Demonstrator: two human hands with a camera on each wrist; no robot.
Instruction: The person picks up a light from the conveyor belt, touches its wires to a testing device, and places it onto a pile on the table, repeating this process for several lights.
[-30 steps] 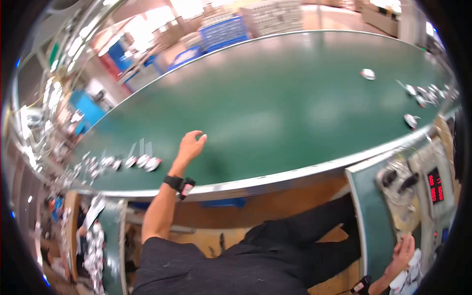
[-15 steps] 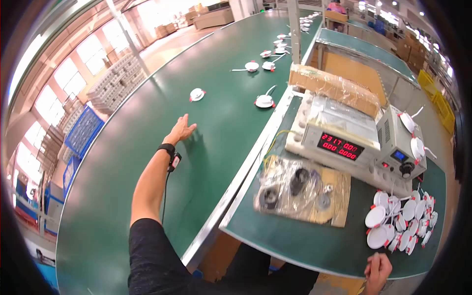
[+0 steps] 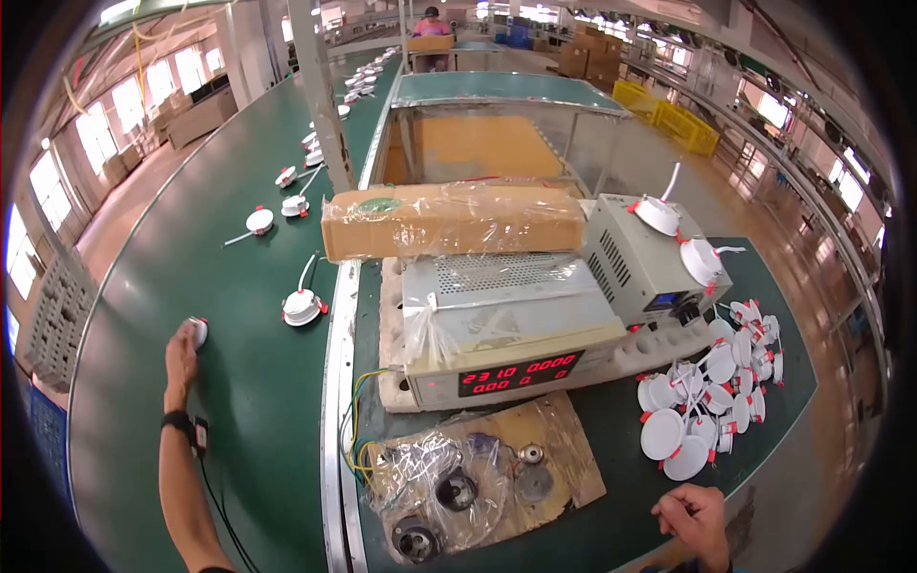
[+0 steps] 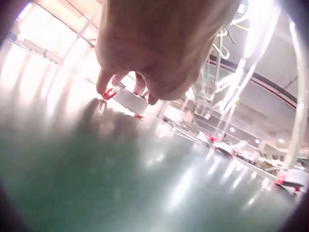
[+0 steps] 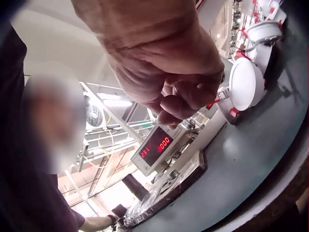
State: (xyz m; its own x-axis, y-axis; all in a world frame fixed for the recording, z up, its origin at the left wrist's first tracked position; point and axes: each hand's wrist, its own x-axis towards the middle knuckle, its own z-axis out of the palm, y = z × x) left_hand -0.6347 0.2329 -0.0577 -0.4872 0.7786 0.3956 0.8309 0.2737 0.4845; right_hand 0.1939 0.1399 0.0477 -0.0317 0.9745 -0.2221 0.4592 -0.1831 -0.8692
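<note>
My left hand (image 3: 180,363) is over the long green table at the left and grips a round white lamp (image 3: 200,332). In the left wrist view the fingers and thumb of that hand (image 4: 145,53) are around the sides of the white lamp (image 4: 130,100), which has red clips. At the lower right my right hand (image 3: 695,520) is by the smaller table's edge, just below a pile of white lamps (image 3: 662,435). Its fingers are loosely curled in the right wrist view, where the hand (image 5: 164,67) shows nothing held, beside a white lamp (image 5: 245,83).
A meter with red digits (image 3: 521,374) and a grey power unit (image 3: 611,258) stand on the smaller table. In front lies a plastic-wrapped board (image 3: 564,468) with black sockets. More lamps (image 3: 302,307) dot the long table. A person (image 3: 432,29) sits far back.
The head view has swung to the right. My left hand has reached the single lamp on the long table and taken hold of it. My right hand stays near the lamp pile.
</note>
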